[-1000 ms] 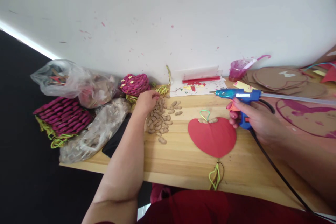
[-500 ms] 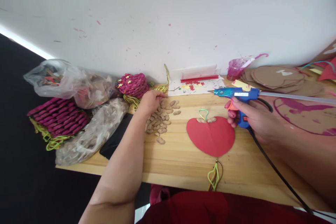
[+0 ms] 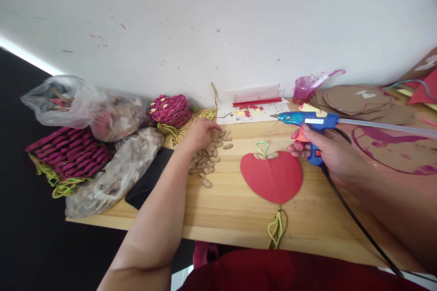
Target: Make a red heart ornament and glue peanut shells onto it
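My right hand (image 3: 334,152) is wrapped around a blue hot glue gun (image 3: 316,120), fingers at its orange trigger. Its nozzle points left, and a long clear glue stick (image 3: 382,126) comes out of the back. My left hand (image 3: 200,134) reaches down at the far edge of a pile of peanuts (image 3: 205,160), fingers bent together; whatever is between the fingertips is hidden. Between my hands lies a red heart-shaped piece (image 3: 272,177), with a few peanuts (image 3: 266,156) along its top notch, a green cord loop (image 3: 262,148) above and a yellow-green tassel (image 3: 276,229) below.
A peanut-covered magenta piece with gold stars (image 3: 170,110), a larger magenta one (image 3: 70,152) and plastic bags (image 3: 112,173) occupy the left. Star confetti on white paper (image 3: 227,110) lies at the back. A pink-stained cup (image 3: 303,90) and cardboard shapes (image 3: 358,97) stand right. A black cord (image 3: 355,223) trails rightward.
My left hand has shifted slightly right over the peanuts, its index finger reaching further out. The glue gun stays held almost still. The whole view has moved slightly.
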Demonstrator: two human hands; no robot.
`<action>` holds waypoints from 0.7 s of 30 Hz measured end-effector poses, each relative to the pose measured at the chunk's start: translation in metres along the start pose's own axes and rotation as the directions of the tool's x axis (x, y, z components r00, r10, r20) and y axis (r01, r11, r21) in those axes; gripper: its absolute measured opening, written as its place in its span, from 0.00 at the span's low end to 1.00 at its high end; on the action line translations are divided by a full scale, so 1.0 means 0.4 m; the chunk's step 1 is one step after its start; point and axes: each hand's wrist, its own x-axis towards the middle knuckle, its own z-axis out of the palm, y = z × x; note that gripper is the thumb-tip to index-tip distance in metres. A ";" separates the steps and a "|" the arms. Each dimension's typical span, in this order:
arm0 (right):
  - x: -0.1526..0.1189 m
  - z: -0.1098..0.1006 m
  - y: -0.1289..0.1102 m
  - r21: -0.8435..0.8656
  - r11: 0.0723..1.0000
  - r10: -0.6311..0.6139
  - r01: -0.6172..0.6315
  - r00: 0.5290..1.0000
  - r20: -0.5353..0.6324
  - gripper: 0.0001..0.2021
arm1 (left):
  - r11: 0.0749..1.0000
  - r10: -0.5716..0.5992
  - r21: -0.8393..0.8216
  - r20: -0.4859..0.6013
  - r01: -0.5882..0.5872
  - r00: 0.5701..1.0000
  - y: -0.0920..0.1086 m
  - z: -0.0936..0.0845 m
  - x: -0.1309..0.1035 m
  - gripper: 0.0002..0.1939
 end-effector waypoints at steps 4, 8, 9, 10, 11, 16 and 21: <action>0.001 -0.003 0.001 0.005 1.000 -0.012 0.012 1.000 0.022 0.26 | 0.997 -0.076 -0.021 -0.082 0.075 0.994 -0.008 -0.006 -0.001 0.18; 0.000 -0.001 0.000 0.004 1.000 0.009 -0.009 1.000 0.018 0.26 | 0.983 -0.184 -0.005 -0.094 0.184 0.978 -0.017 -0.019 -0.004 0.16; 0.000 -0.001 -0.001 0.012 1.000 0.011 -0.011 1.000 0.018 0.26 | 0.979 -0.205 0.007 -0.087 0.206 0.975 -0.019 -0.022 -0.004 0.15; -0.001 0.000 -0.001 0.021 1.000 0.011 -0.011 1.000 0.020 0.26 | 0.975 -0.221 0.018 -0.081 0.223 0.972 -0.021 -0.025 -0.005 0.15; -0.002 0.001 -0.002 0.026 1.000 0.012 -0.012 1.000 0.024 0.26 | 0.972 -0.232 0.026 -0.080 0.235 0.969 -0.022 -0.027 -0.005 0.14; -0.007 0.000 -0.002 0.040 0.999 0.033 -0.034 0.999 0.021 0.26 | 0.959 -0.270 0.063 -0.089 0.276 0.959 -0.025 -0.033 -0.005 0.13; -0.008 -0.001 -0.005 0.062 0.997 0.050 -0.051 0.998 0.030 0.27 | 0.948 -0.305 0.073 -0.085 0.311 0.949 -0.020 -0.042 -0.003 0.23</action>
